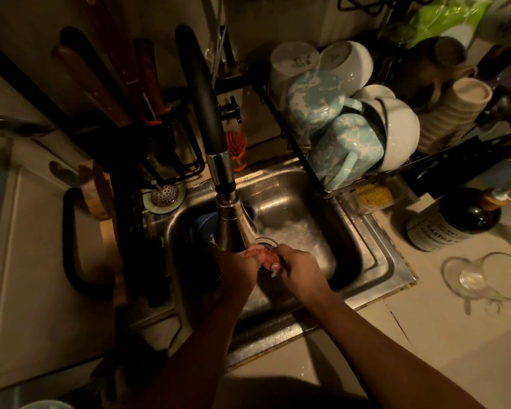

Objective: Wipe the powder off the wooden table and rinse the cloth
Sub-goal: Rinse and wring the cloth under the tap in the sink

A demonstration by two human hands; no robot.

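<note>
Hands [239, 268] [299, 268] gripping bunched pink cloth [261, 255], steel sink [355, 231]

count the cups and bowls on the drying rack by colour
blue marbled mugs: 2
white cups and bowls: 4
cream ribbed piece: 1
brown mug: 1
total: 8, as far as the dim light lets me tell them apart

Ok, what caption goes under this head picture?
Left hand and right hand squeeze a pink cloth under the tap over the sink.
</note>
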